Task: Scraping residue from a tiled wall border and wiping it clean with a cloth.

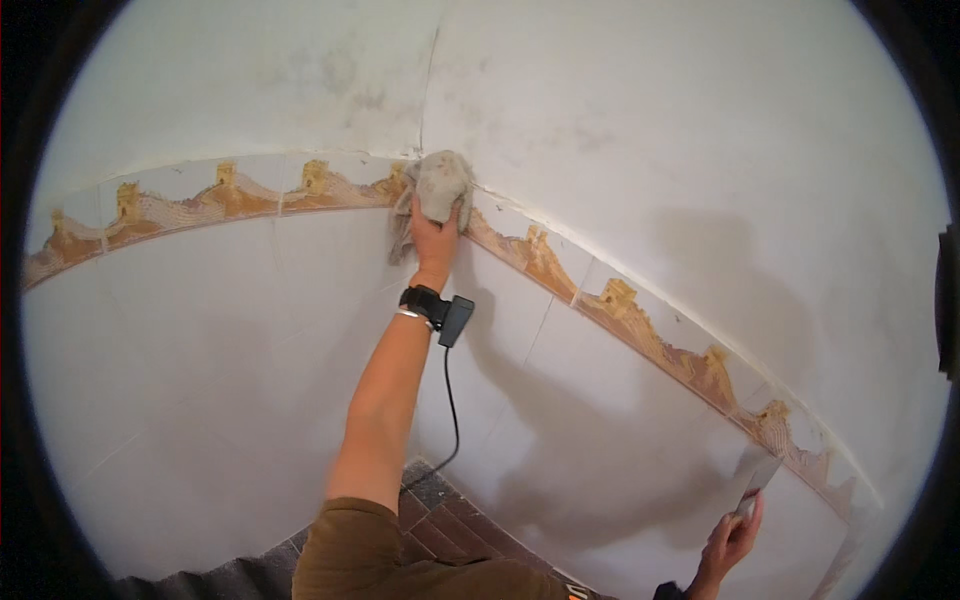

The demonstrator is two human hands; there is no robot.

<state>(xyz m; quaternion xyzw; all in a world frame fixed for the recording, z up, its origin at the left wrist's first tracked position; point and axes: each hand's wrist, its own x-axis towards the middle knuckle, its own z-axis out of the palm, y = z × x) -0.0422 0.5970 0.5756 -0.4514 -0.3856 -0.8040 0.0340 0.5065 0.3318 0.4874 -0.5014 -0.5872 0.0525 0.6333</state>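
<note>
My left hand (435, 234) is raised to the corner where two tiled walls meet. It presses a grey-beige cloth (442, 184) over the patterned border tiles there, and a fold of the cloth hangs down on its left. Low at the right, my right hand (735, 534) grips a flat-bladed scraper (763, 478) by its handle. The blade points up toward the border strip (637, 322), close to the wall; I cannot tell whether it touches. Part of the scraper's handle is hidden by the fingers.
Stained white plaster (570, 105) with a vertical corner crack (430, 90) rises above the border. Plain white tiles (217, 337) cover the walls below. A black wrist device (454, 321) trails a cable (454, 405) along my left arm. Brown floor tiles (457, 529) and dark corrugated material (225, 577) lie below.
</note>
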